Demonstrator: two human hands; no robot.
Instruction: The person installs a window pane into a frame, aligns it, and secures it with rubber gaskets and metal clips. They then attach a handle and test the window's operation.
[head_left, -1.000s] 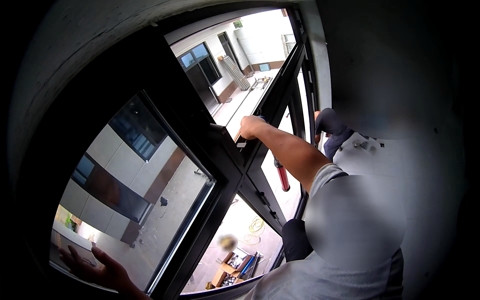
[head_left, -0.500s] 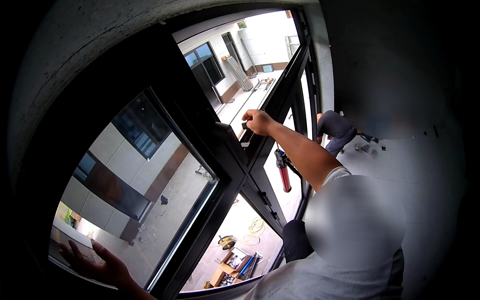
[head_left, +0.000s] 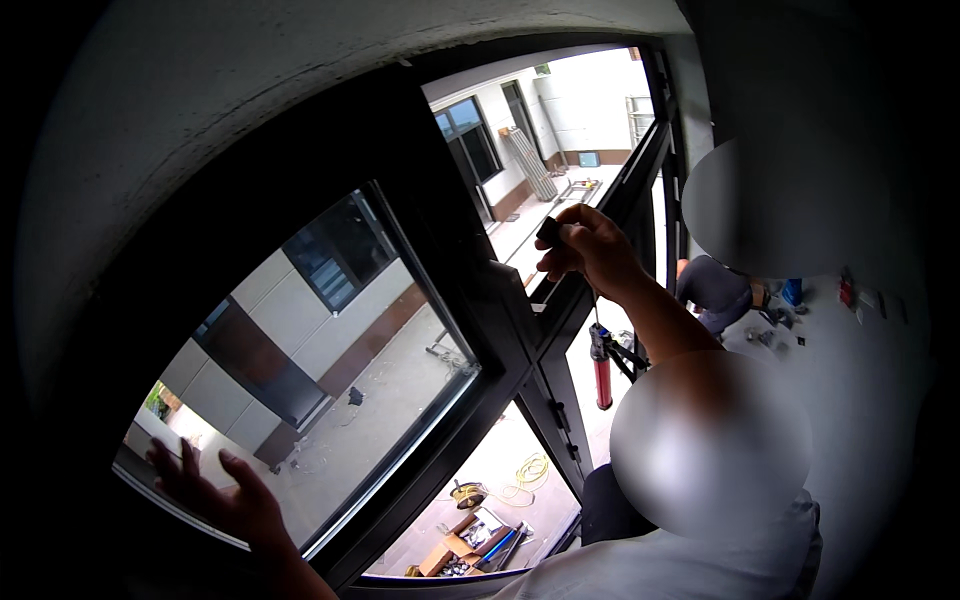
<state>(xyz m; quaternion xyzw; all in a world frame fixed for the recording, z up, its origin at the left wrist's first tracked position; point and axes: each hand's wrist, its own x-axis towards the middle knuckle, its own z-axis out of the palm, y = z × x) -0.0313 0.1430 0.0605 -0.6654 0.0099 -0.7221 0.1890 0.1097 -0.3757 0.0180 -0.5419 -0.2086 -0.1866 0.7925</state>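
My left hand (head_left: 225, 495) is raised before the large glass pane (head_left: 330, 400) with its fingers spread. Whether it touches the glass I cannot tell. Nothing shows in it. My right hand is out of view. A dark window frame (head_left: 508, 345) crosses the middle. Past it, the raised hand (head_left: 590, 255) of a co-worker beside me pinches a small black piece (head_left: 549, 231) by the opening. Below that hand, a caulking gun with a red tube (head_left: 602, 382) stands nozzle up against the frame.
A co-worker in a pale shirt (head_left: 660, 560) is close on my right. Another person in dark trousers (head_left: 722, 292) crouches farther off. Beyond the lower opening lie a cardboard box of parts (head_left: 455, 555) and a yellow hose (head_left: 530, 475). Long panels (head_left: 530, 165) lean on the far wall.
The view has shifted, so most things sit farther right. My left hand stays spread by the glass. The co-worker's hand has turned, showing the black piece more clearly.
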